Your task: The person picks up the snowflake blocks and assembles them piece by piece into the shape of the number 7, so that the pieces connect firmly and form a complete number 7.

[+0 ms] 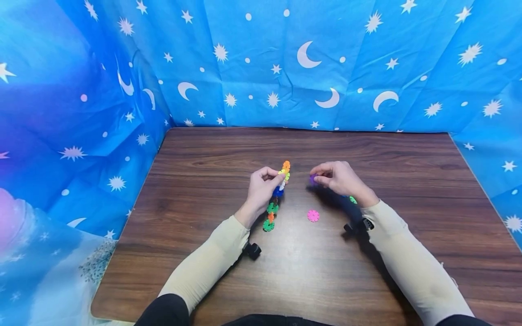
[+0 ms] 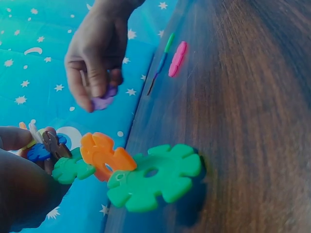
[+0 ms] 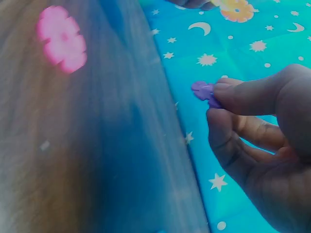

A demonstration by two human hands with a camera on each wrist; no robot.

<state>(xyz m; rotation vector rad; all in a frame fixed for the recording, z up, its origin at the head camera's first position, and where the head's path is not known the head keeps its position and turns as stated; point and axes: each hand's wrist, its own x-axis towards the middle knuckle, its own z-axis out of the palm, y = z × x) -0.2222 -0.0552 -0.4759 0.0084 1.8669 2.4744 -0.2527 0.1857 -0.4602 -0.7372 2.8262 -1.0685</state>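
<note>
My left hand (image 1: 261, 188) grips a chain of flower-shaped plastic linking discs in orange, yellow, white, blue, brown and green. In the left wrist view the chain's near end shows a large green disc (image 2: 180, 167), with an orange disc (image 2: 99, 150) slotted into it. To the right and apart from the chain, my right hand (image 1: 344, 179) pinches a purple linking disc (image 3: 200, 91) between thumb and fingertips, above the table. Part of that disc is hidden by the fingers. A pink disc (image 1: 313, 216) lies flat on the table between the two forearms.
Partly behind my right wrist, a green disc (image 1: 352, 199) lies on the wooden table (image 1: 204, 181); the left wrist view shows it end to end with blue and darker pieces. Blue star-and-moon cloth (image 1: 265, 63) hangs along the table's back and left sides.
</note>
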